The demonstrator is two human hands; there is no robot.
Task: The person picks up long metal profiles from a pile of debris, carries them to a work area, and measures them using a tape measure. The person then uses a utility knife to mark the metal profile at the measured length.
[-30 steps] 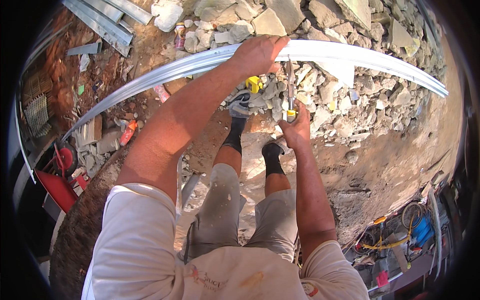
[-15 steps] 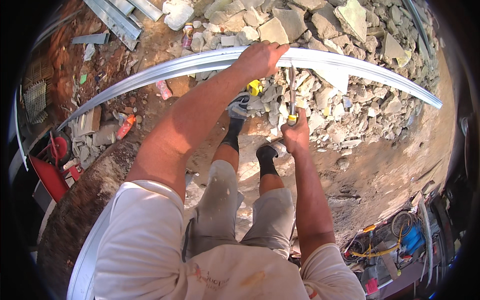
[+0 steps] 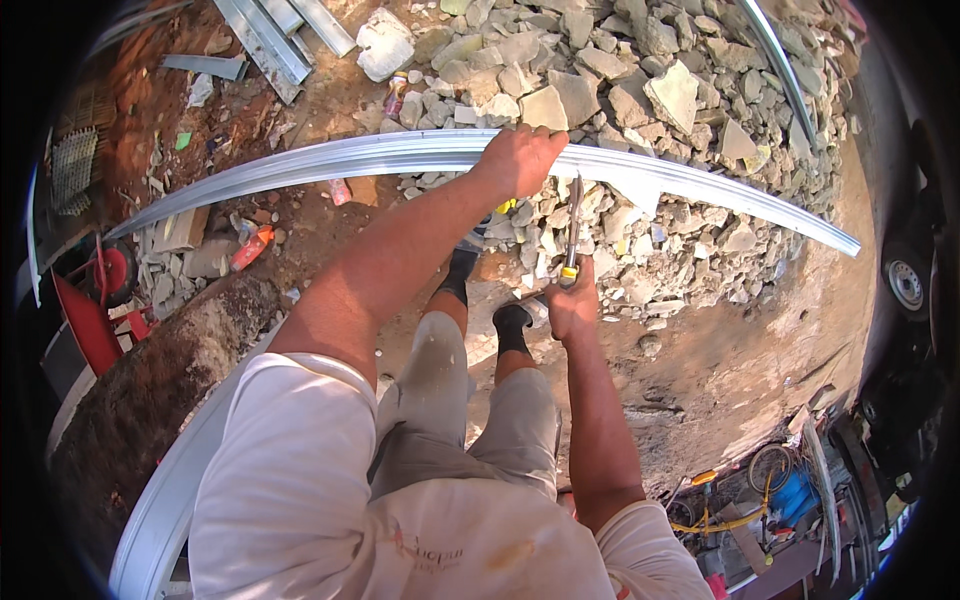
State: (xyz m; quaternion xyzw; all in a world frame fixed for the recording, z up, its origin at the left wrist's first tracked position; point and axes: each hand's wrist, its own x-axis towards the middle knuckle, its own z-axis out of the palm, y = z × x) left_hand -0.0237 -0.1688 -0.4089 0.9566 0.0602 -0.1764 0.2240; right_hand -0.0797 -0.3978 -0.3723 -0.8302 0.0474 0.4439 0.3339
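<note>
A long silvery metal channel (image 3: 370, 153) stretches across the view in front of me, its ends bowed by the lens. My left hand (image 3: 522, 160) is closed over it near the middle, fingers wrapped past its far edge. Just right of that grip, my right hand (image 3: 573, 305) is closed on the handle of what look like metal snips (image 3: 573, 225), with yellow near the grip. Their slim tip meets the near edge of the channel; the channel hides whether the jaws are around it.
Broken concrete rubble (image 3: 600, 75) covers the ground ahead. More metal profiles (image 3: 262, 50) lie at far left. A red wheelbarrow (image 3: 85, 315) stands left, an orange bottle (image 3: 252, 248) nearby. A bicycle (image 3: 770, 470) lies among clutter at lower right.
The view has shifted, so the channel and both hands appear lower. My left hand still grips the channel, and the snips stay at its near edge.
</note>
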